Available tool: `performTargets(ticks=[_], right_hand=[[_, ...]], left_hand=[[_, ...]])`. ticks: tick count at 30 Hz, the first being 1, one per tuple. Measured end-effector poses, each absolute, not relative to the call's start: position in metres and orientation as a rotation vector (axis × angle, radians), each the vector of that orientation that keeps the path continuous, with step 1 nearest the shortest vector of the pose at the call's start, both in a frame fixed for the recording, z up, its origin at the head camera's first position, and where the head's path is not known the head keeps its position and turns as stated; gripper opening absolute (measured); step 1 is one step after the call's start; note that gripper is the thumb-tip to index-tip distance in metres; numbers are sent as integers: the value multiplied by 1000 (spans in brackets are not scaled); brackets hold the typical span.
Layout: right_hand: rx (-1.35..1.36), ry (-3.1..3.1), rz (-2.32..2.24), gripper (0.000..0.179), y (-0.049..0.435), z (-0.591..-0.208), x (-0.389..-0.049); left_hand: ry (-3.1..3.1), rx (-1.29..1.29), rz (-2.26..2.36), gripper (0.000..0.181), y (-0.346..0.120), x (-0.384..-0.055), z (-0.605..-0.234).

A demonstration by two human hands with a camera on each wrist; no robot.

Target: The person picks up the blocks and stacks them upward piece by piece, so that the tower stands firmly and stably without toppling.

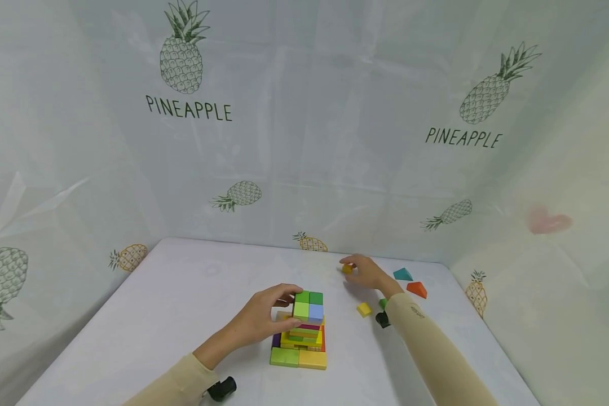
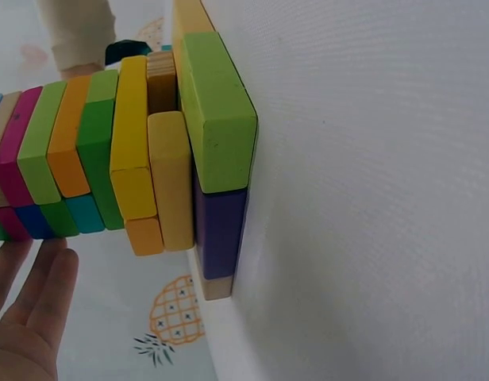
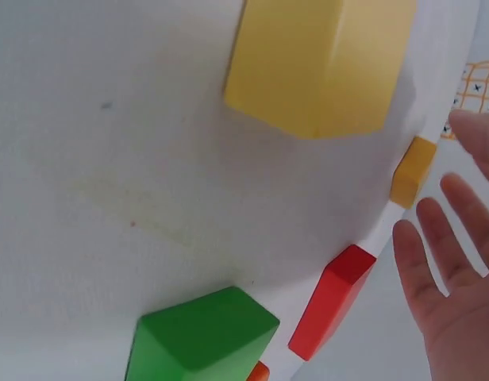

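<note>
A tower of colored wooden blocks [image 1: 308, 330] stands on the white table, wider at its base and narrow at the top. My left hand [image 1: 259, 316] is at its left side, the thumb by the front edge of the upper blocks and the index finger at the back corner. In the left wrist view, fairly straight fingers [image 2: 50, 294] meet the side of the upper layers. Far back on the right, my right hand [image 1: 367, 273] reaches over a small yellow-orange block [image 1: 347, 269]. The right wrist view shows spread fingers beside that block [image 3: 413, 172].
Nearer the tower lies a yellow block [image 1: 363, 309]. A green block [image 1: 383, 303] is partly covered by the right sleeve. Teal [image 1: 403, 274] and orange-red [image 1: 417, 290] blocks lie right of the right hand. A pineapple-print curtain [image 1: 304, 141] hangs behind the table.
</note>
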State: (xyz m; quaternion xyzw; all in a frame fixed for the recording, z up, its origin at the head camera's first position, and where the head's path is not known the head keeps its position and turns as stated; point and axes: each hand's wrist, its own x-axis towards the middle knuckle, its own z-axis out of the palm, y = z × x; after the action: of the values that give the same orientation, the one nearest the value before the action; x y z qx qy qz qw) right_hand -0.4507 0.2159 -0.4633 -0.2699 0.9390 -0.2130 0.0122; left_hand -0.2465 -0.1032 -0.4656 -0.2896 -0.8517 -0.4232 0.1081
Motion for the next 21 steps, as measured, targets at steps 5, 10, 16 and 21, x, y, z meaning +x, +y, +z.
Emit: performTargets(ticks=[5,10,16,21], right_hand=[[-788,2923,-643,49,210,-460,-450],[-804,2919,-578,43,206,-463,-453],[-808,2932,-597,33,203,-467,-451],[-767,2924,-627,30,204,-469,-446]], left_hand=[[-2503,-853,-1245,59,-104,-247,-466],[-2513,-842,-1235,59,-104,-246,-466],[-2517,-839,-1245,60,-104,-245,-465],[-2519,-843,-1231,59,-103,-245,-465]])
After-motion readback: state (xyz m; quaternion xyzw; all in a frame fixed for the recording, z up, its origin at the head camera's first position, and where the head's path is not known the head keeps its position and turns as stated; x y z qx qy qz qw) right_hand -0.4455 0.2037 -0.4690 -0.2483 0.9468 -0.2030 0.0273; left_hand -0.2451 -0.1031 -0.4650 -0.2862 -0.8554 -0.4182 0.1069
